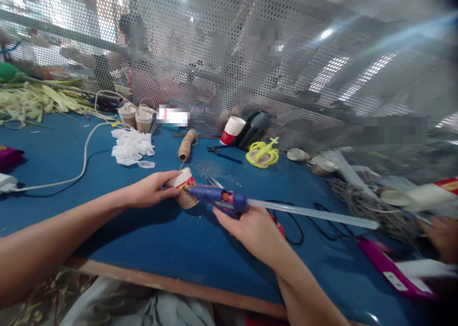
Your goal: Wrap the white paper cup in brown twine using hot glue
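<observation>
My left hand [155,188] is closed round a small paper cup [183,177], white and red, tilted above the table. Brown twine [188,199] is wound about part of the cup. In my right hand [252,226] is a blue hot glue gun [218,199], its nozzle touching or very close to the cup's side. A long translucent glue stick [315,213] juts from the gun's back. Just beyond the cup lies a roll of twine [186,144], with a strand leading toward the cup. Scissor blades [214,182] show partly behind the gun.
On the blue table [143,240] are white lace [132,147], pliers [225,154], a yellow crown-like piece [263,153] and stacked paper cups [232,129]. Two twine-wrapped cups [136,117] stand behind. A purple power strip [393,268] and another person's hand [442,235] are at right. Perforated metal screen [214,68] behind.
</observation>
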`<state>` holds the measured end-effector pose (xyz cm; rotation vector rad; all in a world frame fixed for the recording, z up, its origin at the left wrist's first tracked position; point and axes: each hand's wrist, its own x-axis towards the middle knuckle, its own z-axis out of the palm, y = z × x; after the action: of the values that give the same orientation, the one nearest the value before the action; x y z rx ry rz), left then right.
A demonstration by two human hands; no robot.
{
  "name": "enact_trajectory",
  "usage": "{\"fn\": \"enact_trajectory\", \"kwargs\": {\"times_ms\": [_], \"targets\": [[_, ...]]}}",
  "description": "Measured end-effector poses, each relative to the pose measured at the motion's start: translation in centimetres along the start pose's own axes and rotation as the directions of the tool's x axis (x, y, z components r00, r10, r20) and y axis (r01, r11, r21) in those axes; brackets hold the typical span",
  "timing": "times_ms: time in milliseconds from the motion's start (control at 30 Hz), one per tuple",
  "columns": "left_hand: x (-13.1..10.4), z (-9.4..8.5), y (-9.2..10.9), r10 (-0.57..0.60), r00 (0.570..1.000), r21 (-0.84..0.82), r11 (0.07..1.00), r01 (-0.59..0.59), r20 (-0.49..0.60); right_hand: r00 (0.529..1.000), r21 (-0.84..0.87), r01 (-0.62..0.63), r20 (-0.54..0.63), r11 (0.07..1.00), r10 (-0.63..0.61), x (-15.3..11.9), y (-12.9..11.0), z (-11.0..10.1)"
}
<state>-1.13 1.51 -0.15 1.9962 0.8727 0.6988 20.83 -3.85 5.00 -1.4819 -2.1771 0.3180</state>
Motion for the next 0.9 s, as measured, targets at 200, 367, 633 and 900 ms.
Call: {"fn": "enact_trajectory", "kwargs": {"times_ms": [200, 367, 633, 900], "targets": [[0.0, -0.2, 0.0, 0.000, 1.000, -0.027, 1.000, 0.001, 0.027, 0.991, 0.072, -0.117, 0.075, 0.990, 0.112, 0.3, 0.8, -0.5], [-0.1, -0.2, -0.1, 0.015, 0.999, -0.035, 0.999, -0.014, 0.037, 0.962, 0.162, -0.264, 0.117, 0.951, 0.248, 0.9, 1.4, -0.9], [0.0, -0.1, -0.1, -0.002, 0.999, -0.013, 1.000, 0.002, 0.037, 0.944, 0.190, -0.320, 0.144, 0.928, 0.296, 1.0, 1.2, -1.1], [-0.2, -0.2, -0.3, 0.007, 0.999, -0.046, 0.999, -0.005, 0.044, 0.945, 0.200, -0.313, 0.157, 0.928, 0.285, 0.7, 0.8, -1.3]]}}
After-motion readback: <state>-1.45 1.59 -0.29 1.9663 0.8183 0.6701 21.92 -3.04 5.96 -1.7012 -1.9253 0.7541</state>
